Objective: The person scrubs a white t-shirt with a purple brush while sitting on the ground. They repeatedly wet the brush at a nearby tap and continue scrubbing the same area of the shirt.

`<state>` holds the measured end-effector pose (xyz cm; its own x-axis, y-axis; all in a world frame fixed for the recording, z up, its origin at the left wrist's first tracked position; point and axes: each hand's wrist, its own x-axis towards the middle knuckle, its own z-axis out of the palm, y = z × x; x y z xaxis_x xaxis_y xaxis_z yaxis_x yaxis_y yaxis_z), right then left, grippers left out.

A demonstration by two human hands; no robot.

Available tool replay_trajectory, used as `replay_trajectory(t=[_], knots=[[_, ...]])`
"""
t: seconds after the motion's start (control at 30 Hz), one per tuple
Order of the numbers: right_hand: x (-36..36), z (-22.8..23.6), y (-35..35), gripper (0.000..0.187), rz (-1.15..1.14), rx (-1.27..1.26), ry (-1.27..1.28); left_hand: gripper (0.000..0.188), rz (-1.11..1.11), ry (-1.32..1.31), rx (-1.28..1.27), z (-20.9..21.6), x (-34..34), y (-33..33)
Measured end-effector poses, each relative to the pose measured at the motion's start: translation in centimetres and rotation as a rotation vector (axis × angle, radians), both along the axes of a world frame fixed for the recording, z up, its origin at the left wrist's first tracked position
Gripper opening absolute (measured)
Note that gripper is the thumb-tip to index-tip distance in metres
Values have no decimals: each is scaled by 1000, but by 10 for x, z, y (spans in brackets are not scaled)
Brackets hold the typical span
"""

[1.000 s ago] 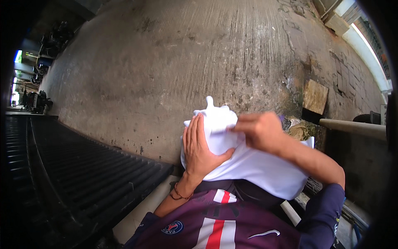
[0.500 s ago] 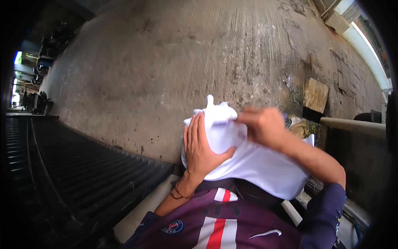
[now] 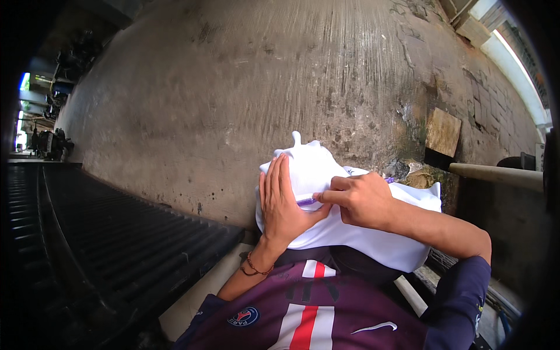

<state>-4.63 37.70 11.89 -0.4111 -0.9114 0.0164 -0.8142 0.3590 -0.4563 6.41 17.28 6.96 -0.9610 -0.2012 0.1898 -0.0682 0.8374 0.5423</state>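
A white cloth (image 3: 373, 239) is spread over my lap, its far end bunched into small peaks. My left hand (image 3: 283, 207) lies on the cloth's left side, fingers stretched out and thumb apart, pressing it down. In my right hand (image 3: 363, 200) is a purple-and-white toothbrush (image 3: 306, 201), pinched by the fingers. Its bristled head rests on the cloth between my two hands. A purple bit of the handle shows past the far side of the right hand; the palm hides the middle.
Rough concrete floor (image 3: 233, 87) stretches ahead. A black ribbed shutter-like panel (image 3: 128, 245) runs along my left. To the right are a square stone slab (image 3: 443, 132) and a pale pipe (image 3: 496, 178). Dark machinery (image 3: 52, 143), perhaps motorbikes, stands at the far left.
My right hand has moved nearer to me and slightly left, bringing the brush head down the cloth toward the left thumb. The left hand stays almost in place.
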Motion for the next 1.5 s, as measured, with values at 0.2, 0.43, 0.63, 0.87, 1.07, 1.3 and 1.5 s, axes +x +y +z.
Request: replay_trajectory(t=[0.2, 0.43, 0.63, 0.87, 1.07, 1.3, 1.5], knots=[[4, -8, -2, 44, -74, -47, -2, 135, -6, 16, 2, 0, 7, 1], [-19, -18, -6, 46, -187, -124, 70, 116, 10, 25, 43, -2, 3, 0], [-12, -20, -8, 46, -209, -165, 18, 114, 13, 38, 51, -1, 2, 0], [-12, -25, -5, 51, -249, -124, 28, 120, -6, 51, 43, -5, 2, 1], [-14, -21, -7, 41, -252, -224, 99, 133, 7, 16, 57, -11, 10, -1], [-1, -15, 2, 52, -106, -74, 71, 137, -9, 15, 44, -10, 6, -4], [-16, -14, 2, 40, -119, -108, 112, 136, 1, 16, 52, -10, 3, -4]])
